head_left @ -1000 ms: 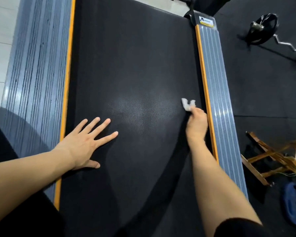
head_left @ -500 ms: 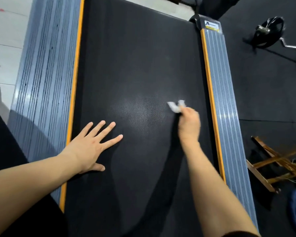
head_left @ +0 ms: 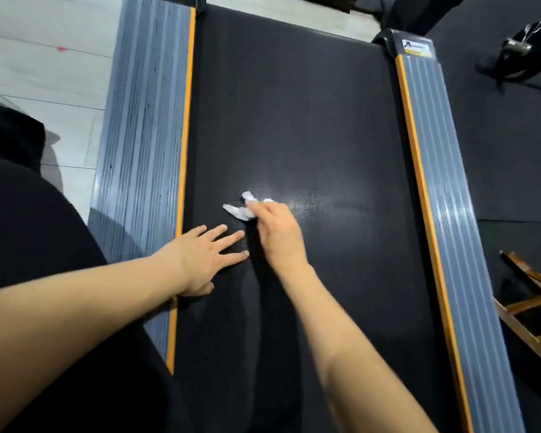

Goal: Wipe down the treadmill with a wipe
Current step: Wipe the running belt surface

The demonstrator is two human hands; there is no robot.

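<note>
The treadmill's black belt (head_left: 310, 120) fills the middle of the view, between two grey ribbed side rails with orange edges, the left side rail (head_left: 141, 120) and the right side rail (head_left: 441, 189). My right hand (head_left: 278, 235) grips a crumpled white wipe (head_left: 244, 209) and presses it onto the belt left of centre. My left hand (head_left: 206, 257) lies flat on the belt with fingers spread, just left of the right hand, near the left rail.
White tiled floor (head_left: 44, 57) lies to the left of the treadmill. Black rubber flooring (head_left: 512, 151) is on the right, with a barbell weight plate (head_left: 522, 54) at the far right top and a wooden frame (head_left: 531, 310) at the right edge.
My right hand has swept the wipe leftward across the belt, from beside the right rail to just past my left hand's fingertips. The left hand stayed flat in place.
</note>
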